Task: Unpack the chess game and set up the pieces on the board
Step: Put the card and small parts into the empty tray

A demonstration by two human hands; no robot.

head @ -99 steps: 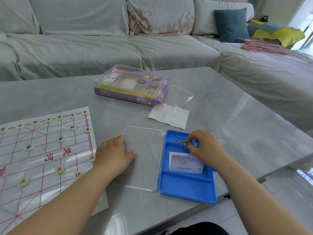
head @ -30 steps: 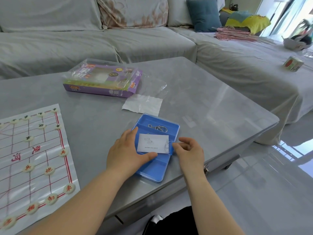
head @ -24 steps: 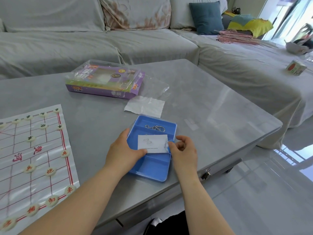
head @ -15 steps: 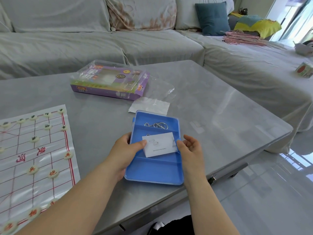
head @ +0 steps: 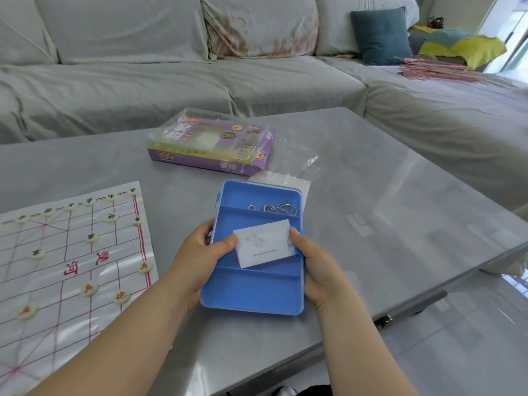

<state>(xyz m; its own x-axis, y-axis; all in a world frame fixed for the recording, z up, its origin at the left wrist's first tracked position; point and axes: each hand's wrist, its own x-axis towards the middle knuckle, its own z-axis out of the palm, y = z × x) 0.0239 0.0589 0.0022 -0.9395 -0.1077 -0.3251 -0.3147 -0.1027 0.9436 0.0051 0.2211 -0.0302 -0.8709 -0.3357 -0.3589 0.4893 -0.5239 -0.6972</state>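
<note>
- Chess board (head: 57, 324): thin printed sheet lying flat at the left of the table (head: 371, 181); probably light, limp and slippery, so best shifted by its edges
- Game box (head: 211, 144): purple, in clear wrap, farther back; probably a light, stiff carton
- Blue case (head: 254, 290): rigid plastic, held over the near table edge
- Left hand (head: 200, 261), right hand (head: 317, 267): each clasps one long side of the case, thumb curled over its top
- Chess pieces (head: 90, 289): small pale discs on the board; pinch them at the rim

Board (head: 71, 267) lies flat, left. Round cream pieces (head: 90, 289) sit on its line crossings. Purple box (head: 211, 147) lies beyond.
</note>
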